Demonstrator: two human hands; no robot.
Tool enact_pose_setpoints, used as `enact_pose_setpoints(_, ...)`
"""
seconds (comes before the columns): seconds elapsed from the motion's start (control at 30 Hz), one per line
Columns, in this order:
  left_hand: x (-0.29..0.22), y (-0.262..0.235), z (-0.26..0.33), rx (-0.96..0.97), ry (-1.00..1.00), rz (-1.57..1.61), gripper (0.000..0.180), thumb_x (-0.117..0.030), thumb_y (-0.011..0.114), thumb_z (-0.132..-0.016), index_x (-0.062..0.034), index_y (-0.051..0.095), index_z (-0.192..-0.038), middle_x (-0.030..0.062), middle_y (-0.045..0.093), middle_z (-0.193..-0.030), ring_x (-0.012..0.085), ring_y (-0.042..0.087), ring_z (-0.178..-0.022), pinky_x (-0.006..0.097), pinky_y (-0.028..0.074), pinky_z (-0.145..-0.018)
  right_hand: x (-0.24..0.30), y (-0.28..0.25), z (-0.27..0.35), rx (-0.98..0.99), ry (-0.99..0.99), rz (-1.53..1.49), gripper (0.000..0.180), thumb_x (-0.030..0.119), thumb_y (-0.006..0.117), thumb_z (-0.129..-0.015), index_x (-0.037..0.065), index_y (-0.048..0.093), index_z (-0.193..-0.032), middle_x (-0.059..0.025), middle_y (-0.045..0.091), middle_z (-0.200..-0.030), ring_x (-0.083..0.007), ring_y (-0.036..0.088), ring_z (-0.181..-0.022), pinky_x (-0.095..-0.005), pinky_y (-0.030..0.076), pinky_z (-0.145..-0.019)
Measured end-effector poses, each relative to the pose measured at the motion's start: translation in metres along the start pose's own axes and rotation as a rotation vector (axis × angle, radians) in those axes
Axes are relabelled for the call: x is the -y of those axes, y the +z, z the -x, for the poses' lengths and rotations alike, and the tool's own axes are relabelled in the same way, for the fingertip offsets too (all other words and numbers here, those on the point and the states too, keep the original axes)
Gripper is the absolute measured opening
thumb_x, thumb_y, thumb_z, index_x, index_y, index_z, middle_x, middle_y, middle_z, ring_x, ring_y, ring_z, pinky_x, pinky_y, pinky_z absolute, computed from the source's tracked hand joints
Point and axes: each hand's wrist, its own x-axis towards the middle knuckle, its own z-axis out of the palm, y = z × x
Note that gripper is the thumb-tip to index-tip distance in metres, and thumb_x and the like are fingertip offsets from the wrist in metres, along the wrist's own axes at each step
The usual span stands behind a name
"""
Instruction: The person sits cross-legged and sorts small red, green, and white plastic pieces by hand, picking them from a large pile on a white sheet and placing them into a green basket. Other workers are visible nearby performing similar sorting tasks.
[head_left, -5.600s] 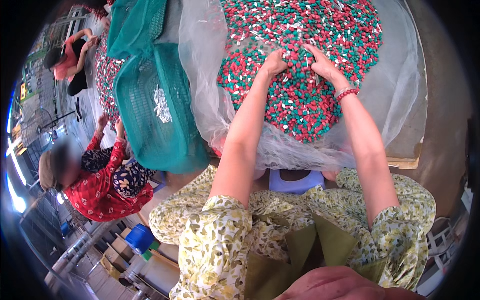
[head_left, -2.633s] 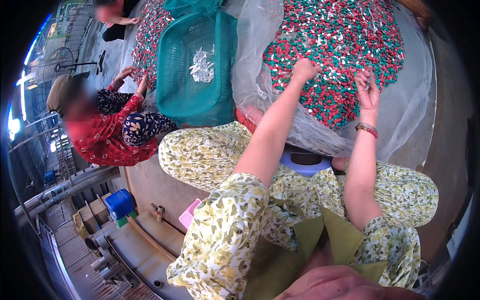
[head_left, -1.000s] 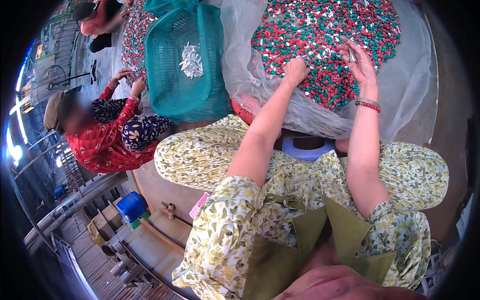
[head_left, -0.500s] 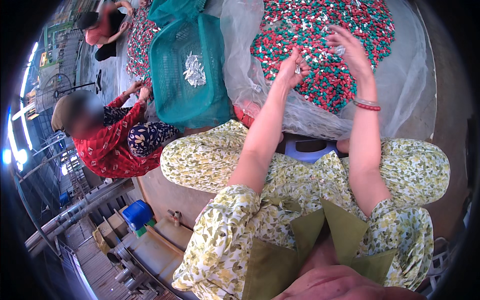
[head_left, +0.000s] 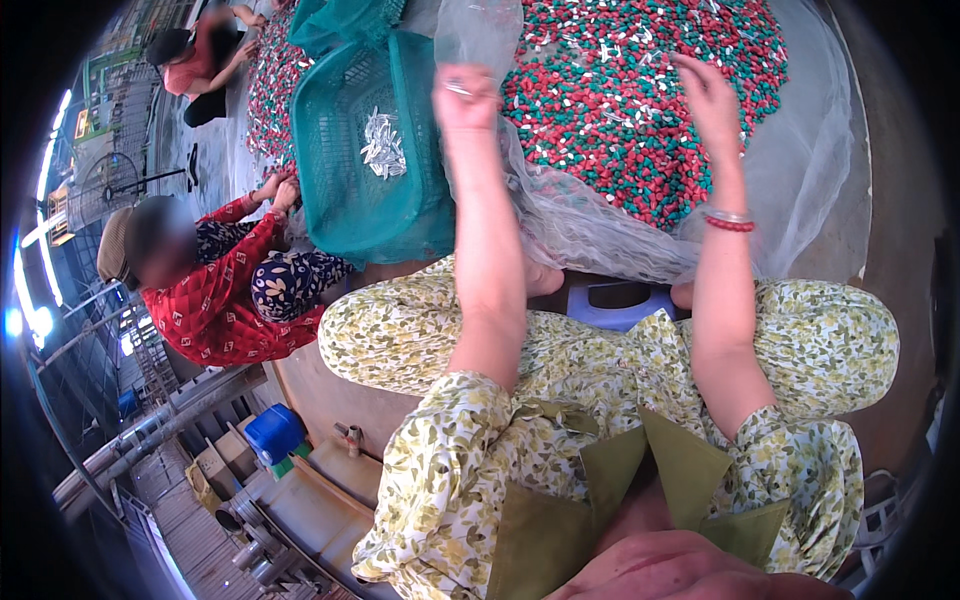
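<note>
My left hand (head_left: 467,100), smeared by motion, is raised beside the right rim of the green mesh-lined basket (head_left: 428,150). Its fingers are closed on white slivers (head_left: 457,88). Inside the basket lies a small heap of similar white slivers (head_left: 383,145). Over the right part of a wide pile of red and green pellets (head_left: 620,130), my right hand (head_left: 712,105) hovers with fingers apart and nothing visible in them. White bits are scattered through the pile, which rests on a translucent sheet (head_left: 800,190).
A person in a red patterned top (head_left: 225,285) sits left of the basket, hands at another part of the pellets. Farther off, another person (head_left: 195,65) also works there. A purple stool (head_left: 620,300) stands between my knees. A blue container (head_left: 274,432) is at lower left.
My left hand has swung left from above the pellets to the basket's edge, carrying white slivers. My right hand has shifted slightly; the pale thing near its fingers no longer shows.
</note>
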Motion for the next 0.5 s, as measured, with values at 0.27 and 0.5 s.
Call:
enact_pose_setpoints(0.27, -0.171, 0.053, 0.113, -1.132, 1.130, -1.679, 0.052, -0.040, 0.045, -0.086, -0.0009, 0.045, -0.121, 0.0225, 0.051, -0.109, 0.0350, 0.050, -0.098, 0.052, 0.038, -0.091, -0.028, -0.021, -0.010, 0.071, 0.323, 0.127, 0.028, 0.021, 0.054, -0.084, 0.009, 0.064, -0.107, -0.0083, 0.066, -0.084, -0.0113, 0.059, -0.075, -0.0265, 0.045, -0.070)
enact_pose_setpoints(0.5, 0.005, -0.014, 0.021, -0.136, 0.401, -2.821, 0.024, -0.010, 0.043, -0.082, -0.0043, 0.063, -0.095, 0.0180, 0.061, -0.086, 0.0323, 0.059, -0.079, 0.044, 0.046, -0.072, -0.018, 0.004, -0.007, 0.227, 0.139, 0.090, 0.036, 0.021, 0.053, -0.086, 0.001, 0.055, -0.116, -0.0116, 0.063, -0.105, -0.0163, 0.059, -0.091, -0.0279, 0.044, -0.079)
